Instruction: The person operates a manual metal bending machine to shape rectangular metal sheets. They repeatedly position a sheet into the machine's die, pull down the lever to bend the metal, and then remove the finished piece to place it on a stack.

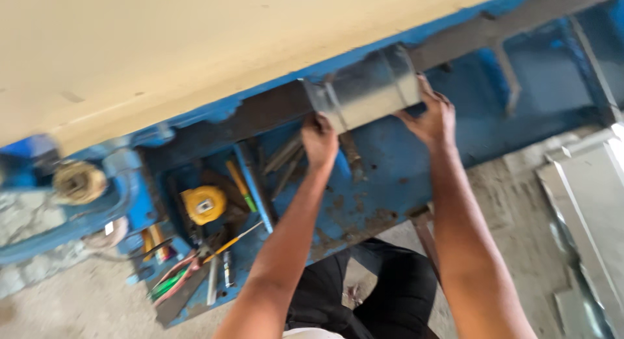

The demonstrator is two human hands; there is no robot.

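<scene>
Sheet-metal piece [367, 89]: we hold it pressed against the dark steel edge [273, 108] of the blue machine [383, 163], between our two hands and just above them.
Left hand [320, 141]: closed on the lower left corner of the piece, knuckles toward us.
Right hand [432, 118]: fingers wrapped on the lower right edge, well apart from the left.
Slip risk: we judge the piece could slide along the steel edge, since each hand grips only a corner (and the cut edges look sharp on bare skin).
Knock risk: left of and below our left hand lie a yellow tape measure [203, 204] and loose hand tools [214, 261]; a dropped piece would land among them.
Hard to make out: motion blur smears everything; we cannot tell whether the piece is bent or flat.
Cut off: the stacked metal sheets [588, 202], right of our right hand, run out of view.
</scene>
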